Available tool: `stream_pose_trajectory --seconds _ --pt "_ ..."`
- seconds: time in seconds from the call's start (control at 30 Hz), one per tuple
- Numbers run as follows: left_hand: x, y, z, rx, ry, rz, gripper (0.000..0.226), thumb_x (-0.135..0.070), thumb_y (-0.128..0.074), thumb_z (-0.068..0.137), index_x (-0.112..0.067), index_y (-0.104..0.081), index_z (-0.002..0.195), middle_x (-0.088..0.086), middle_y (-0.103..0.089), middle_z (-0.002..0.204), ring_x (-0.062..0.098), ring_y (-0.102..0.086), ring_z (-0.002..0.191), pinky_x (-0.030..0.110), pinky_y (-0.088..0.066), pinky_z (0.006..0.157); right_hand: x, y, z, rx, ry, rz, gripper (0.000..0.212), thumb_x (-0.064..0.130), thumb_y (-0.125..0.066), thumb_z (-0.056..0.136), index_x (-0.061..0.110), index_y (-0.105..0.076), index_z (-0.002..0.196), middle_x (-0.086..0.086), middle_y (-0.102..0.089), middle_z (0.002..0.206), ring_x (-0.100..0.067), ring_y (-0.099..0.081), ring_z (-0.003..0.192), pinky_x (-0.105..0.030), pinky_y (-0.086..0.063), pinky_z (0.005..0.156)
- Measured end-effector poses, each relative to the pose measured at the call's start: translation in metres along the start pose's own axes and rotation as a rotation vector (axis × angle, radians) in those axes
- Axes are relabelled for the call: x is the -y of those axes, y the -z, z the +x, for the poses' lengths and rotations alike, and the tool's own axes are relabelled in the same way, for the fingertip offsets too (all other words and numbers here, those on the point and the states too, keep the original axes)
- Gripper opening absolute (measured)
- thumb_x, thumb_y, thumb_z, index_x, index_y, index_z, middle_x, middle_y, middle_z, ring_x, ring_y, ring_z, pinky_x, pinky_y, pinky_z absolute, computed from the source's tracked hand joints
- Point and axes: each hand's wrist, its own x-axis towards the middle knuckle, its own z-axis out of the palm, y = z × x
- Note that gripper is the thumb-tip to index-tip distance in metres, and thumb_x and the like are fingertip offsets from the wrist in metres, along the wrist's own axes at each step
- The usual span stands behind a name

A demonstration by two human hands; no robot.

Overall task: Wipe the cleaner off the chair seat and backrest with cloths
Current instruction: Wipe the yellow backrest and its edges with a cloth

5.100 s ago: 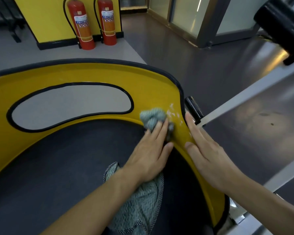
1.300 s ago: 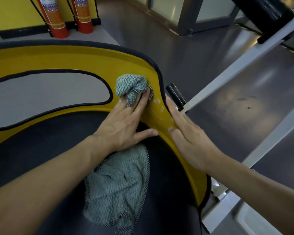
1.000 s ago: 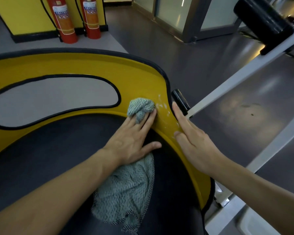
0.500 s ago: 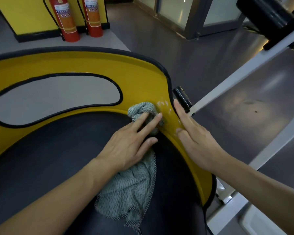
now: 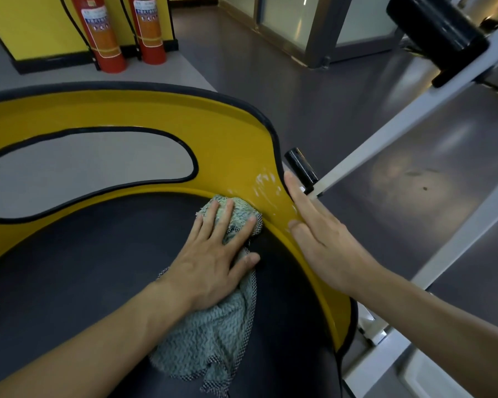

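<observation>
L hand (image 5: 213, 254): fingers straight and spread, pressing grey-green cloth (image 5: 210, 340) flat onto dark seat (image 5: 69, 282). Fingertips at seam where seat meets yellow backrest (image 5: 127, 110). Cloth bunched under fingers; remainder trails back under wrist along seat. R hand (image 5: 322, 237): flat, fingers together, resting on backrest's right-side edge; holds nothing. Hands apart but near. Wet cleaner streaks (image 5: 266, 185) on backrest just above cloth, beside R fingertips. Black grip (image 5: 301, 168) just beyond R fingertips. Two red extinguishers (image 5: 104, 33) on floor beyond chair.
</observation>
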Motion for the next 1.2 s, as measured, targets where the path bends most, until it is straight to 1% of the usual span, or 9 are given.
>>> stream_pose_trajectory --seconds 0.1,0.2,0.3,0.43,0.67,0.8,0.93,1.03,1.2 --pt "-0.004 0.004 0.004 0.044 0.031 -0.019 0.057 -0.073 0.005 0.095 -0.061 0.013 0.149 0.005 0.038 0.159 0.030 0.045 0.141 0.053 0.013 0.122 0.000 0.000 0.000 0.012 -0.004 0.002 0.063 0.032 -0.031 0.109 0.052 0.006 0.155 0.006 -0.038 0.148 0.006 -0.034 0.102 -0.023 -0.027 0.094" --pt "-0.006 0.002 0.007 0.026 0.067 -0.027 0.061 -0.072 0.011 0.091 -0.062 0.004 0.151 0.005 0.032 0.162 0.031 0.037 0.146 0.053 0.011 0.123 0.001 0.001 0.000 0.007 0.000 -0.004 0.062 0.032 -0.031 0.109 0.052 0.006 0.155 0.006 -0.038 0.148 0.004 -0.036 0.103 -0.024 -0.029 0.093" --pt "-0.007 0.003 0.011 0.003 0.057 -0.049 0.069 -0.066 0.011 0.092 -0.049 -0.006 0.157 0.004 0.019 0.167 0.025 0.028 0.151 0.045 0.011 0.124 0.001 0.000 -0.001 0.001 -0.006 -0.001 0.063 0.031 -0.031 0.109 0.052 0.006 0.155 -0.001 -0.041 0.146 -0.012 -0.043 0.115 -0.033 -0.035 0.099" --pt "-0.006 0.006 0.009 -0.052 0.038 -0.185 0.068 -0.059 -0.001 0.100 -0.030 -0.009 0.161 0.000 0.012 0.169 0.013 0.024 0.152 0.034 0.009 0.125 0.002 0.000 -0.001 0.001 0.003 -0.005 0.064 0.030 -0.032 0.109 0.051 0.006 0.155 -0.005 -0.042 0.146 -0.015 -0.040 0.120 -0.031 -0.033 0.100" --pt "-0.008 0.016 0.016 -0.483 -0.147 -0.203 0.068 -0.047 -0.029 0.108 -0.015 -0.003 0.162 0.010 0.019 0.167 0.023 0.017 0.154 0.041 -0.003 0.126 -0.005 -0.004 0.002 -0.030 0.013 -0.012 0.064 0.031 -0.033 0.108 0.055 0.004 0.154 0.003 -0.041 0.148 -0.010 -0.046 0.117 -0.031 -0.035 0.102" --pt "-0.003 0.000 0.036 -0.378 -0.197 -0.041 0.066 -0.048 -0.027 0.109 -0.011 -0.010 0.161 0.019 0.007 0.167 0.027 0.014 0.155 0.048 -0.008 0.126 -0.005 -0.005 0.002 -0.043 0.016 -0.012 0.065 0.029 -0.034 0.108 0.055 0.003 0.154 0.001 -0.042 0.147 -0.017 -0.046 0.122 -0.036 -0.037 0.104" --pt "0.007 -0.014 0.029 -0.225 -0.174 -0.089 0.067 -0.056 -0.018 0.107 -0.019 -0.003 0.162 0.008 0.019 0.165 0.017 0.023 0.152 0.041 -0.002 0.127 -0.007 -0.005 0.003 -0.023 0.012 -0.010 0.065 0.031 -0.033 0.108 0.057 0.006 0.153 0.004 -0.042 0.146 -0.007 -0.046 0.109 -0.027 -0.034 0.095" --pt "0.003 -0.007 0.030 -0.255 -0.161 -0.087 0.071 -0.058 -0.018 0.106 -0.019 0.002 0.161 0.009 0.025 0.164 0.017 0.027 0.151 0.038 0.005 0.126 -0.006 -0.004 0.003 -0.026 0.010 -0.019 0.065 0.031 -0.033 0.107 0.056 0.004 0.153 0.008 -0.039 0.151 0.004 -0.038 0.107 -0.022 -0.027 0.096" --pt "-0.009 0.018 0.039 -0.376 -0.144 -0.168 0.068 -0.053 -0.023 0.108 -0.022 0.012 0.157 0.006 0.034 0.159 0.017 0.030 0.150 0.031 0.013 0.123 -0.008 -0.006 0.003 -0.040 0.011 -0.006 0.064 0.032 -0.034 0.106 0.055 0.002 0.154 0.005 -0.042 0.150 -0.001 -0.041 0.119 -0.022 -0.029 0.098"
